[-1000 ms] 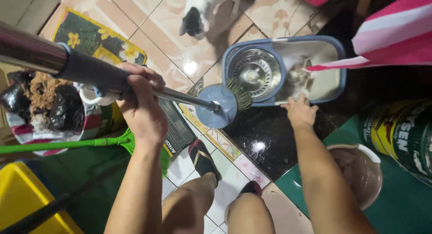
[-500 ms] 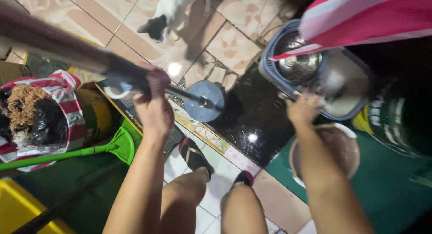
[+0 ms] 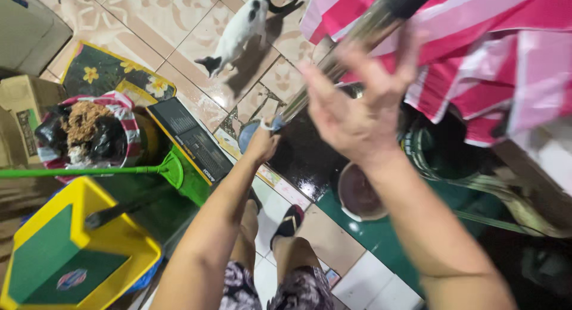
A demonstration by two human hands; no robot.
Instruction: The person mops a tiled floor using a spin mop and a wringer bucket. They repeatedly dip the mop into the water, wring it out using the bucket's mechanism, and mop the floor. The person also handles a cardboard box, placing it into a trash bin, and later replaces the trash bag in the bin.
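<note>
Slanting mop pole (image 3: 351, 45) joins both hands, head down.

Two bare hands on a mop pole above a tiled floor.

At the centre of the frame, the left hand (image 3: 262, 144) grips the lower end of the metal mop pole (image 3: 333, 72), near the blue mop head (image 3: 247, 134). The right hand (image 3: 357, 101) is raised in the upper middle, fingers spread open, against the pole. A black and white cat (image 3: 235, 33) stands at the top. A green dustpan (image 3: 173, 170) lies at the left, and a yellow bin (image 3: 77, 250) sits at the lower left.
</note>
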